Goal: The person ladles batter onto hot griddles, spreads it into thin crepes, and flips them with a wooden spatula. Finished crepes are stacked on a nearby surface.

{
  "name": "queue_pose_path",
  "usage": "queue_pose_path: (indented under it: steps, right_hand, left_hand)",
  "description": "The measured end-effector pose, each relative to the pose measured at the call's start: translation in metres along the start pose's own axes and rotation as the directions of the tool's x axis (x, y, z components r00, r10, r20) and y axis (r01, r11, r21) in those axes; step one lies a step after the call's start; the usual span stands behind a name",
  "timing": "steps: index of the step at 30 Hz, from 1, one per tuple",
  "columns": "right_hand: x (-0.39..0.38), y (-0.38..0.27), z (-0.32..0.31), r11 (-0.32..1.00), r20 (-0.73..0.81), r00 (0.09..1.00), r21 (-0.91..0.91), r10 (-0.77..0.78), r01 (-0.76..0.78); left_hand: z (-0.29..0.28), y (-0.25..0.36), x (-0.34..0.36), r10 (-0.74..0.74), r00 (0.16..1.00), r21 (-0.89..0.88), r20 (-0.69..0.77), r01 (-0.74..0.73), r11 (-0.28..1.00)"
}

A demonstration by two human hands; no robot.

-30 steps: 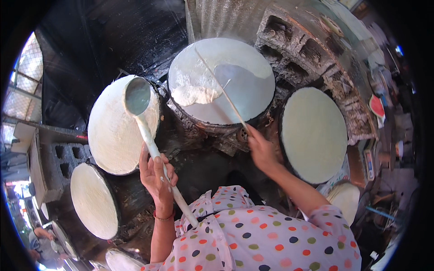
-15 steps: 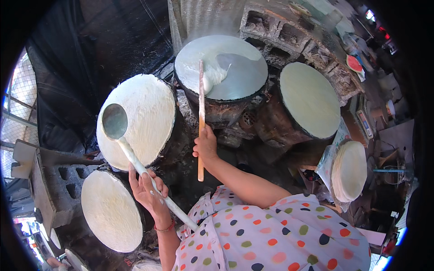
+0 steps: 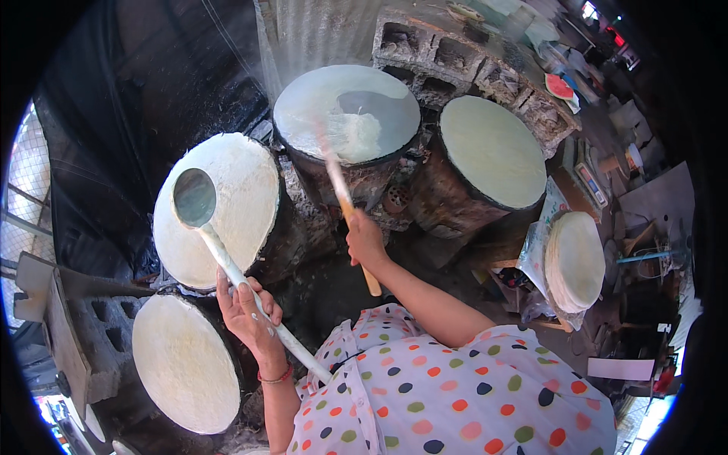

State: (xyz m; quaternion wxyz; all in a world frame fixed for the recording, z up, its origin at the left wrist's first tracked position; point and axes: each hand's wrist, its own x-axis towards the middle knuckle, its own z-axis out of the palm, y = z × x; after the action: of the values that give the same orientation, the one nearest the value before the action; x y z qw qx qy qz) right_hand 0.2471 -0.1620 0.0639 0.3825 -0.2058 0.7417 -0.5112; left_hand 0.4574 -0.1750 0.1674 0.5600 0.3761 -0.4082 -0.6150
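My left hand grips the long white handle of a round metal ladle, whose bowl hovers over the left cooking round coated in white batter. My right hand holds a thin wooden stick that reaches up onto the far round, where a thin white sheet is half peeled and bunched near the middle, baring grey cloth. The stick is blurred.
A third batter-covered round sits at the right and another at lower left. A stack of finished white sheets lies at the far right. Cinder blocks and dark sooty walls ring the steamers.
The view has shifted. My right hand has swung the stick from upright to reaching onto the far round, lifting its sheet. The ladle has moved over the left round.
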Motion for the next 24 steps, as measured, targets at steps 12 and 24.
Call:
queue_pose_path:
  steps: [12,24]
  right_hand:
    - [0.051,-0.007,-0.120,0.995,-0.077,0.992,-0.011,0.103,-0.104]
    - [0.081,-0.010,-0.187,0.945,-0.073,0.997,-0.327,-0.001,-0.023]
  left_hand:
    - [0.045,-0.021,0.001,-0.042,0.997,-0.018,0.059,0.043,0.999]
    - [0.084,-0.034,0.003,-0.041,0.997,0.060,0.066,0.037,0.998]
